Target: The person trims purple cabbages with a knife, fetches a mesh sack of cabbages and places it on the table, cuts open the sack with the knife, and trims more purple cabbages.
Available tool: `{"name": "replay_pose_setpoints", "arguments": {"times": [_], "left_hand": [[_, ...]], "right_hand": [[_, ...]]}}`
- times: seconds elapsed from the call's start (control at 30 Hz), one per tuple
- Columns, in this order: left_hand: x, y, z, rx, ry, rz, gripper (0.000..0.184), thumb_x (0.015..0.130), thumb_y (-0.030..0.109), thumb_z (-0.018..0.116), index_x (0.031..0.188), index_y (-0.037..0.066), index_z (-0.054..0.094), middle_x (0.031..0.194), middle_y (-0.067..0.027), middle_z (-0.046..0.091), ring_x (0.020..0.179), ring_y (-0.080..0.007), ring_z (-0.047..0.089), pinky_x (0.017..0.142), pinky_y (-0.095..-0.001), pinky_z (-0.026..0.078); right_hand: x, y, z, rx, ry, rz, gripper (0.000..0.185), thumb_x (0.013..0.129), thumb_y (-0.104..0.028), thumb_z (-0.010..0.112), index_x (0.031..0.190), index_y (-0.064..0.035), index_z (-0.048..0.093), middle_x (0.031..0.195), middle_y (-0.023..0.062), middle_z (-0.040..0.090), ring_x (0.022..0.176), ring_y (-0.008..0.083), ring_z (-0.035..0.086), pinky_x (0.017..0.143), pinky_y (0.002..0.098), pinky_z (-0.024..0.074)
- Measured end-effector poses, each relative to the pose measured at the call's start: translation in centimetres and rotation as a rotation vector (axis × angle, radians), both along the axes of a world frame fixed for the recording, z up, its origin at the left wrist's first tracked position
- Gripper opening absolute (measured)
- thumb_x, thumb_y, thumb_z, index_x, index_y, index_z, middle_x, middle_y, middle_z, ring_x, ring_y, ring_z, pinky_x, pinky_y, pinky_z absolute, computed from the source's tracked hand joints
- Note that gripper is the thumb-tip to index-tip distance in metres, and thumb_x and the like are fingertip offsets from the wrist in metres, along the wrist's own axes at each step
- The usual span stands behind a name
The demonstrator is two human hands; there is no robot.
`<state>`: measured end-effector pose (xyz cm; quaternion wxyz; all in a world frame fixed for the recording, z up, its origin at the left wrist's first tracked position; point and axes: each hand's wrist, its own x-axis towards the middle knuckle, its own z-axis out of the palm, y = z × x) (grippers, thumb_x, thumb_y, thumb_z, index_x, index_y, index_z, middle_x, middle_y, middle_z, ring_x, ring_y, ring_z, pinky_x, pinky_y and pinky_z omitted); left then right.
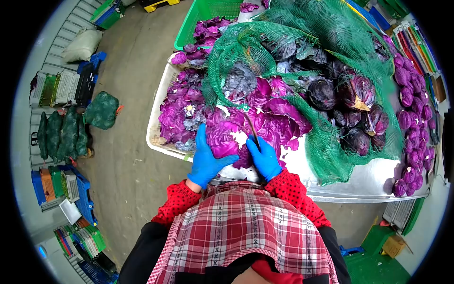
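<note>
A red cabbage [223, 137] with a pale cut stem sits at the near edge of the table. My left hand [207, 162], in a blue glove, is wrapped round its left side, thumb along the near side. In my right hand [265, 160], also blue-gloved, is a knife [251, 127]; its blade points away from me, just right of the stem. The handle is mostly hidden by my fingers. Loose purple leaves [283, 116] lie right behind the cabbage. A green mesh sack [326, 146] spreads over the table, with dark untrimmed cabbages [322, 93] in and around it.
A white crate [155, 124] full of purple leaves stands at the left, with a green crate [187, 23] behind it. Several trimmed cabbages [412, 123] line the metal table's [350, 182] right side. Filled mesh sacks [101, 110] and stacked crates [61, 87] stand along the left wall.
</note>
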<state>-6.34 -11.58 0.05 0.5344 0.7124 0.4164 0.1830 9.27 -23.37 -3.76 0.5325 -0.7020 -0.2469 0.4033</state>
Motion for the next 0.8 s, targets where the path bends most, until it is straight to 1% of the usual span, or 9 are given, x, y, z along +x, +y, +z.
{"name": "replay_pose_setpoints", "arguments": {"times": [0.03,0.07,0.17,0.23,0.33,0.57,0.63,0.73,0.8], "left_hand": [[0.6,-0.1,0.2,0.246,-0.034,-0.005,0.109,0.067,0.034,0.087,0.147,-0.001,0.021,0.134,-0.0193,0.049,0.121,-0.0304,0.051,0.107,-0.0398,0.038],[0.9,0.4,-0.5,0.093,-0.099,-0.032,0.127,0.055,0.038,0.092,0.149,0.0,0.016,0.137,-0.0219,0.045,0.123,-0.0326,0.051,0.104,-0.0416,0.041],[2.8,0.7,2.8,0.147,0.116,-0.127,0.129,0.053,0.045,0.091,0.149,0.001,0.017,0.142,-0.0263,0.036,0.127,-0.0383,0.045,0.102,-0.0445,0.042],[3.6,0.7,2.2,0.297,0.129,-0.108,0.127,0.05,0.051,0.09,0.147,0.004,0.024,0.133,-0.0252,0.045,0.118,-0.0397,0.051,0.098,-0.0452,0.045],[4.2,1.2,2.9,0.268,0.332,-0.081,0.111,0.051,0.051,0.091,0.137,0.001,0.041,0.124,-0.0218,0.053,0.113,-0.0352,0.057,0.095,-0.0434,0.047],[5.7,2.3,3.5,0.21,0.408,-0.119,0.112,0.05,0.054,0.089,0.136,0.001,0.042,0.126,-0.0218,0.052,0.112,-0.0361,0.057,0.094,-0.0435,0.048],[6.0,1.8,3.3,0.306,0.467,-0.135,0.111,0.05,0.056,0.088,0.135,0.001,0.043,0.125,-0.0215,0.052,0.11,-0.037,0.057,0.091,-0.0444,0.049],[6.6,-0.1,4.2,0.295,0.518,-0.164,0.111,0.052,0.056,0.087,0.137,0.001,0.04,0.12,-0.02,0.052,0.108,-0.0376,0.057,0.091,-0.0456,0.048],[5.6,-0.4,3.3,0.379,0.394,-0.143,0.114,0.051,0.052,0.089,0.139,0.002,0.037,0.119,-0.0196,0.051,0.107,-0.037,0.057,0.093,-0.0452,0.047]], "right_hand": [[0.4,0.2,0.1,0.054,-0.422,0.019,0.037,0.092,-0.034,0.061,0.114,-0.0032,0.061,0.072,0.0142,0.061,0.064,0.0296,0.063,0.052,0.0413,0.0481],[0.6,-0.1,0.5,0.013,-0.586,0.04,0.037,0.093,-0.027,0.057,0.123,-0.0047,0.057,0.085,0.0196,0.062,0.078,0.0375,0.064,0.058,0.048,0.05],[1.5,-1.5,4.5,-0.193,-0.829,0.182,0.034,0.092,-0.021,0.056,0.125,-0.0096,0.054,0.099,0.0157,0.063,0.076,0.0331,0.065,0.061,0.0422,0.0509],[1.3,-2.6,4.6,-0.191,-0.945,0.249,0.036,0.09,-0.017,0.056,0.126,-0.0096,0.052,0.091,0.0117,0.061,0.071,0.032,0.063,0.056,0.043,0.0487],[0.8,-3.1,3.5,-0.181,-0.944,0.26,0.027,0.089,-0.015,0.055,0.114,-0.0053,0.053,0.086,0.0137,0.059,0.069,0.0315,0.063,0.054,0.0443,0.0501],[0.7,-2.4,1.7,-0.305,-0.884,0.334,0.016,0.085,-0.011,0.056,0.099,-0.0058,0.05,0.077,0.0135,0.058,0.066,0.0327,0.063,0.054,0.0459,0.05],[1.4,-2.0,1.9,-0.337,-0.886,0.36,0.015,0.084,-0.011,0.055,0.097,-0.0051,0.049,0.078,0.0151,0.059,0.068,0.0339,0.064,0.055,0.0467,0.0507],[3.4,-0.3,1.2,-0.644,-0.757,0.492,0.017,0.087,-0.012,0.05,0.101,-0.0019,0.051,0.087,0.0214,0.066,0.075,0.0382,0.067,0.06,0.0488,0.0524],[4.5,-0.3,-0.8,-0.539,-0.814,0.522,0.02,0.088,-0.016,0.051,0.101,-0.0011,0.052,0.085,0.0239,0.066,0.075,0.0421,0.066,0.063,0.0533,0.0509]]}}
